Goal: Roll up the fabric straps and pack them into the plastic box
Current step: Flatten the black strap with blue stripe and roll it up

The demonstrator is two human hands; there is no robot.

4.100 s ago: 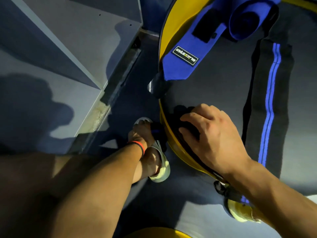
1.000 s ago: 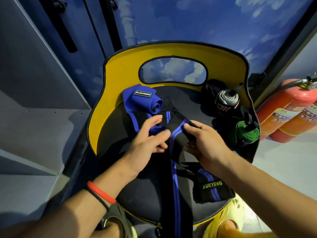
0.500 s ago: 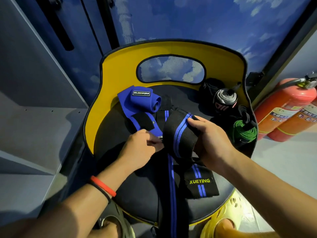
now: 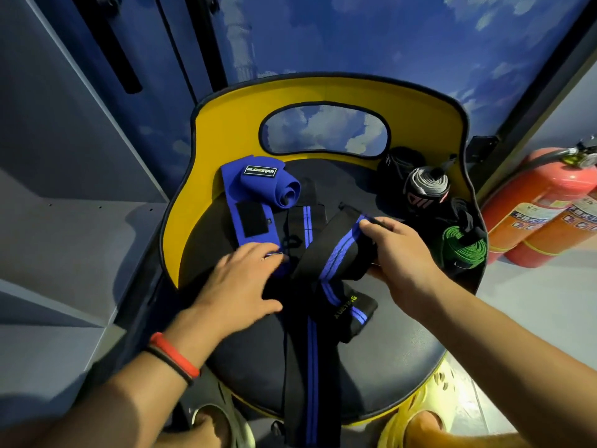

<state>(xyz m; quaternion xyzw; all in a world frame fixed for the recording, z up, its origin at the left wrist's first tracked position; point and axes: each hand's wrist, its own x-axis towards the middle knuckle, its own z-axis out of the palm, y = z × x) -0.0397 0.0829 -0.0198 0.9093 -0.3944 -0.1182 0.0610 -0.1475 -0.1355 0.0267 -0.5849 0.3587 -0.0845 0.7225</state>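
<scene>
A black strap with blue stripes (image 4: 332,253) lies on the black seat of a yellow chair (image 4: 226,130). My right hand (image 4: 397,253) grips its partly rolled upper end, and the loose tail runs down over the seat's front edge. My left hand (image 4: 239,282) rests on the seat with fingers spread, touching the strap and the end of a half-rolled blue strap (image 4: 258,202). A second black strap end with yellow lettering (image 4: 352,312) lies below the roll. No plastic box is in view.
At the seat's back right sit a rolled grey and black strap (image 4: 426,189), a dark roll (image 4: 397,163) and a green rolled strap (image 4: 465,250). Two red fire extinguishers (image 4: 542,208) lie on the floor to the right. Grey shelving (image 4: 64,221) stands left.
Since the oldest frame my view rose from the floor to the chair seat. In the last second my right hand turned the striped roll over while my left hand flattened out beside it.
</scene>
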